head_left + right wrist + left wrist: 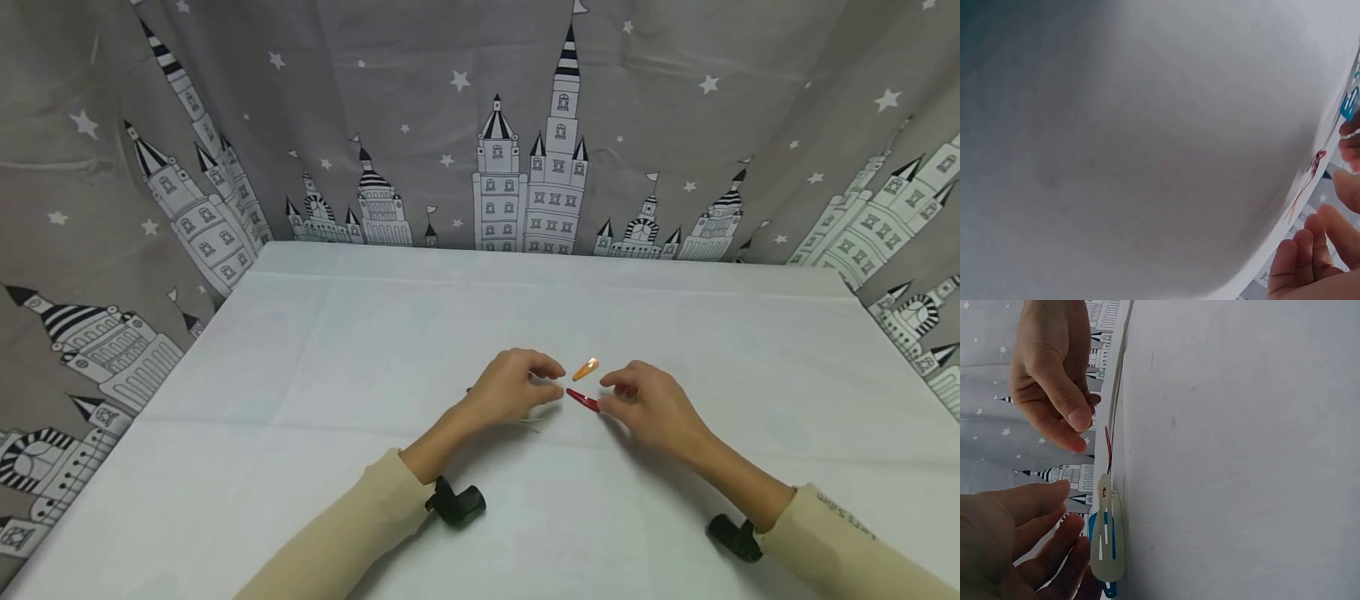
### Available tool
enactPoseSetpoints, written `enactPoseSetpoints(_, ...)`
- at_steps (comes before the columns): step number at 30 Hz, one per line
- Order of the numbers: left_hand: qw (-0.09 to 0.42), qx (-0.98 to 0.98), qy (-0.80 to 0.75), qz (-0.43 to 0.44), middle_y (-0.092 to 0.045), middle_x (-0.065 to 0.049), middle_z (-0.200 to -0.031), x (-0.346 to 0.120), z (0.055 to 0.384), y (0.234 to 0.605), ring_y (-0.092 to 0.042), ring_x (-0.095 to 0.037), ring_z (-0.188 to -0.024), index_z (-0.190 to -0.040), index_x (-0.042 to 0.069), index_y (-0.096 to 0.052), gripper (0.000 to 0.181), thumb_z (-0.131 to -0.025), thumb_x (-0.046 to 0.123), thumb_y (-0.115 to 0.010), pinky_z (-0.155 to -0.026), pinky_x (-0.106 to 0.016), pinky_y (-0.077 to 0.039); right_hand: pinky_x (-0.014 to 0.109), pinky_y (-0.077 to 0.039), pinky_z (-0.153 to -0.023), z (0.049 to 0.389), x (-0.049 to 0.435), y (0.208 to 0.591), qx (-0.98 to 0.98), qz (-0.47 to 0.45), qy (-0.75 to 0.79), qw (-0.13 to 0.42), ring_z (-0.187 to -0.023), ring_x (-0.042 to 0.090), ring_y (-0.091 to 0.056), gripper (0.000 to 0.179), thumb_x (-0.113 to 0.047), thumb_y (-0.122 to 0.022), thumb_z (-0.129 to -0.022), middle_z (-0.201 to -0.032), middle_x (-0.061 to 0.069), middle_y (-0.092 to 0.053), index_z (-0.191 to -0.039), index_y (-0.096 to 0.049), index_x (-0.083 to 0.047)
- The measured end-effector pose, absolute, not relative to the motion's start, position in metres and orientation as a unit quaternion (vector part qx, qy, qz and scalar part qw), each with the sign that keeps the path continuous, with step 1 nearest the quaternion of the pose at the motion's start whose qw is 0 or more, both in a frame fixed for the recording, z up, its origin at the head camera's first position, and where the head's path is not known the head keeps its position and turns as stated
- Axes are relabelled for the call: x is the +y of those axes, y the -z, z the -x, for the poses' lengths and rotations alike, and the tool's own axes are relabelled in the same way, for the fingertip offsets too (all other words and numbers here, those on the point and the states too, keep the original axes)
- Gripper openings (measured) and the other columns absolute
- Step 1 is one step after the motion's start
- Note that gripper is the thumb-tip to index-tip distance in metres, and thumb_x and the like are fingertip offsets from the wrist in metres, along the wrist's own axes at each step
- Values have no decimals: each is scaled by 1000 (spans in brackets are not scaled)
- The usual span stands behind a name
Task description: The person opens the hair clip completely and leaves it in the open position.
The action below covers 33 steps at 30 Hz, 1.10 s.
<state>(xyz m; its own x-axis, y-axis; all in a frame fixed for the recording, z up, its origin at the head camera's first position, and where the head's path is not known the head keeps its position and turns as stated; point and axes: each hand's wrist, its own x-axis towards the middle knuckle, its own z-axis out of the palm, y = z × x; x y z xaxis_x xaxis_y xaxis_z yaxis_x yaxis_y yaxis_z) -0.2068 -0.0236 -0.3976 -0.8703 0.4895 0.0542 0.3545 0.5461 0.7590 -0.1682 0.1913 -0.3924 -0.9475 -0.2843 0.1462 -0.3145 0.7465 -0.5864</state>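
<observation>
Grey fabric [420, 50] printed with castles and stars stands behind and beside a white-covered table [375, 333]. Left hand [517, 387]: fingers bent loosely, thumb parted from the forefinger, nothing seen between them. Right hand [652, 408]: likewise relaxed, thumb and fingertips apart, nothing seen in its grasp. Its thumb tip appears to meet the near end of the red hair clip [583, 400] in the head view; both wrist views show them apart, close together.

Red hair clip lies on the cloth between the two hands, slanted, one end towards the left fingertips. Orange hair clip [586, 369] lies just beyond it, also between the hands, angled the other way. Left wrist view records a cream hair clip [1107, 569] just beside the left fingers, partly covering a blue hair clip [1110, 590]; contact with the hand cannot be determined.

Far table edge runs well beyond both hands. White cloth extends broadly to left and right before the slanting side edges, and continues between the forearms. Gap between the hands is narrow, occupied by the red and orange clips.
</observation>
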Motion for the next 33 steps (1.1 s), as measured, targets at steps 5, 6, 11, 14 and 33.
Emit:
enactPoseSetpoints(5,93,882,-395,-240,-65,3,-95,-19,210,400,-56,-10,-88,-101,10,-69,22,-81,17,-70,-76,-25,-44,33,-43,-65,172,197,394,-938,-147,-313,13,-74,16,-52,17,-11,-71,-78,-80,-1,-57,-93,-71,-5)
enactPoseSetpoints(6,94,883,-392,-240,-65,4,-94,-18,211,401,-56,-9,-87,-101,10,-69,22,-81,17,-70,-76,-25,-44,33,-43,-64,173,197,395,-938,-144,-315,9,-74,16,-51,16,-12,-71,-77,-80,-1,-57,-92,-71,-5)
enactPoseSetpoints(11,94,885,-389,-241,-65,6,-89,-15,212,403,-55,-5,-81,-100,10,-70,20,-81,15,-69,-73,-23,-43,32,-42,-64,174,198,399,-935,-150,-321,-6,-73,15,-50,16,-13,-71,-77,-79,-2,-57,-91,-71,-6)
enactPoseSetpoints(14,93,885,-387,-243,-64,8,-86,-13,213,405,-55,-4,-79,-99,10,-70,19,-80,14,-69,-71,-22,-43,32,-41,-64,174,197,401,-937,-162,-311,-4,-71,15,-49,13,-13,-71,-76,-78,-3,-57,-88,-71,-7)
enactPoseSetpoints(33,100,907,-333,-239,-60,8,-89,-6,210,404,-53,-7,-87,-97,12,-71,18,-79,16,-72,-80,-24,-41,31,-40,-61,175,195,403,-938,-189,-292,3,-68,14,-47,10,-12,-72,-76,-76,-4,-55,-86,-72,-9)
